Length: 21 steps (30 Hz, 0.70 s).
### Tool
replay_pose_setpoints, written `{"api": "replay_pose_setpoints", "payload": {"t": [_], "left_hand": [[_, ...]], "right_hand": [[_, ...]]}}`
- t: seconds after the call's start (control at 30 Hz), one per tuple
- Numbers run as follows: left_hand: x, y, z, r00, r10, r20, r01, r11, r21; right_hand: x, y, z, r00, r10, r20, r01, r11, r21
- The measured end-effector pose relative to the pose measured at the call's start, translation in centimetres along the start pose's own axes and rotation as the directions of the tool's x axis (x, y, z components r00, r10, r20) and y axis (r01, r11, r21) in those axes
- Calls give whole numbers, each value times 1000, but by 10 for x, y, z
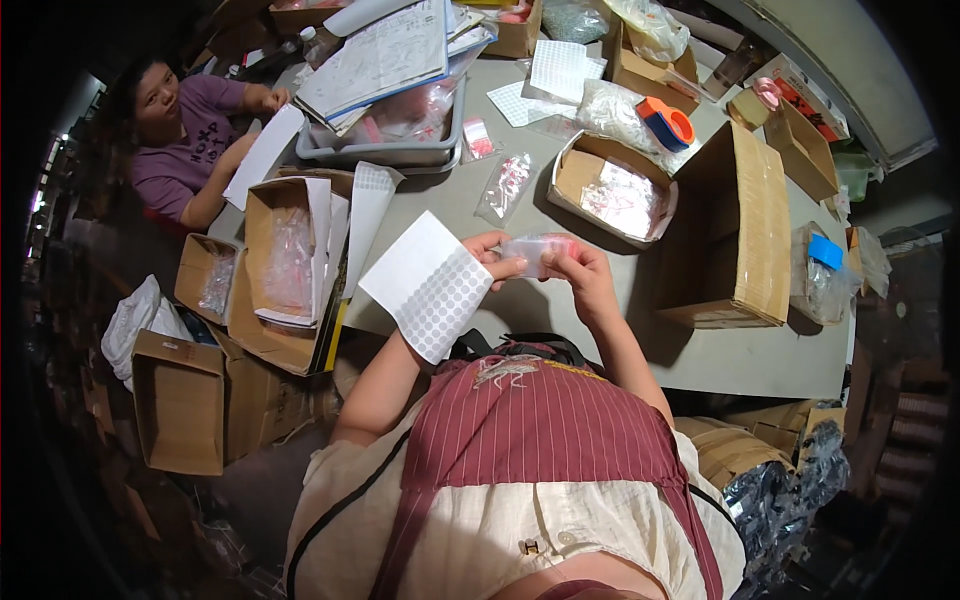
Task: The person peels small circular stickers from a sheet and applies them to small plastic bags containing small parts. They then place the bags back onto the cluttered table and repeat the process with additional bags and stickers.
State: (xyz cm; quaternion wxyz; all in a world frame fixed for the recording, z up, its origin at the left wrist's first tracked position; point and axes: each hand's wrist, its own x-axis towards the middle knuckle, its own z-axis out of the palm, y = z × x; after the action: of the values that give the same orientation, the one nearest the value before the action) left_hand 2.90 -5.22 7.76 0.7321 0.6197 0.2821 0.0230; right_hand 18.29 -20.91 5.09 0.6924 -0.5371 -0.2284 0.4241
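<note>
– Cluttered tabletop [740, 368] I'm watching over the feed: cartons [262, 335] are crowding the left edge, a big open cardboard box [755, 230] is standing toward the right edge, and a co-worker [185, 150] is sitting past the left edge.

– So where's the thing being handled?

– Small clear bag [525, 250], reddish at one end, is hovering near the middle of the near edge. I'm seeing the left hand [488, 258] and right hand [580, 272] both pinching it, one from each side. Dotted sticker sheet [425, 285] is hanging over the left wrist; it's looking tucked into that hand too, but I'm not managing to see the actual hold, so can't swear to it.

– What's worrying you?

– Mostly that sheet, imo. If the left fingers are loosening to work the bag, it's probably sliding off the near edge, or creasing. Slick plastic too: with an uneven pinch, the bag's slipping.

– Anything close by?

– Clear packet with red bits [507, 187] is lying just beyond the hands toward the far edge, shallow carton [568, 170] is sitting right of it. I'm guessing a dropped bag could be getting mixed in.
</note>
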Motion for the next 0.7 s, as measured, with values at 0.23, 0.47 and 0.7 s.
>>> {"api": "replay_pose_setpoints", "payload": {"t": [0.23, 0.47, 0.7], "left_hand": [[11, -29, -11, 981, 174, -90, -171, 984, 41], [26, -73, -31, 796, 603, 55, -372, 415, 830], [9, -47, -17, 949, 305, -77, -156, 671, 725]], "right_hand": [[44, 0, -18, 959, 22, 284, 19, 990, -141], [92, 36, -22, 669, -371, 644, 736, 208, -644], [87, 58, -46, 590, -375, 715, 791, 92, -604]]}}
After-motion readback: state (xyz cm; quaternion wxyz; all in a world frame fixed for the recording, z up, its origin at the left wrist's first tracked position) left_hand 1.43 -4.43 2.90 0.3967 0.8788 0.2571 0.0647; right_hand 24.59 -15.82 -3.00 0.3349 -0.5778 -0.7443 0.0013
